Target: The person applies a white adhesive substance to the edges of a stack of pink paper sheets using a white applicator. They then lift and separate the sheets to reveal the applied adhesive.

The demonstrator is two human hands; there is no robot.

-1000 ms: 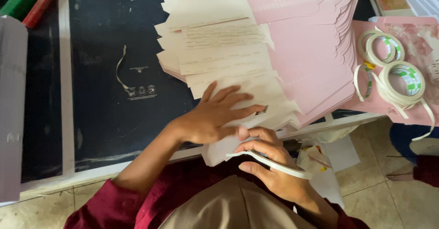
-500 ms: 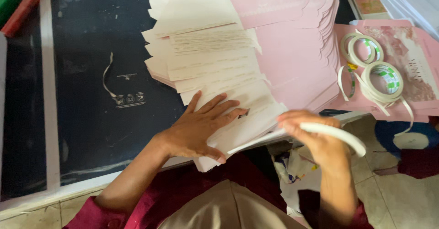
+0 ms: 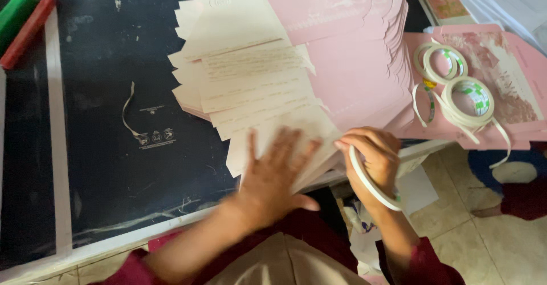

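Note:
A fanned stack of cream and pink card sheets [image 3: 256, 85] lies across a dark table top [image 3: 114, 80]. My left hand [image 3: 276, 174] lies flat on the nearest sheets, fingers spread, blurred with motion. My right hand [image 3: 370, 157] is at the stack's near right corner and holds a white roll of tape [image 3: 370, 179], its fingertips touching the sheet edges.
Several more tape rolls [image 3: 456, 85] with loose tails lie on pink sheets at the right. A red bar [image 3: 25, 31] and a green bar [image 3: 14, 11] sit at the far left. The table's white front edge [image 3: 131, 234] runs near my lap; tiled floor shows at the lower right.
My right hand has risen with the tape roll from my lap to the stack's near corner. My left hand has slid slightly toward me over the sheets.

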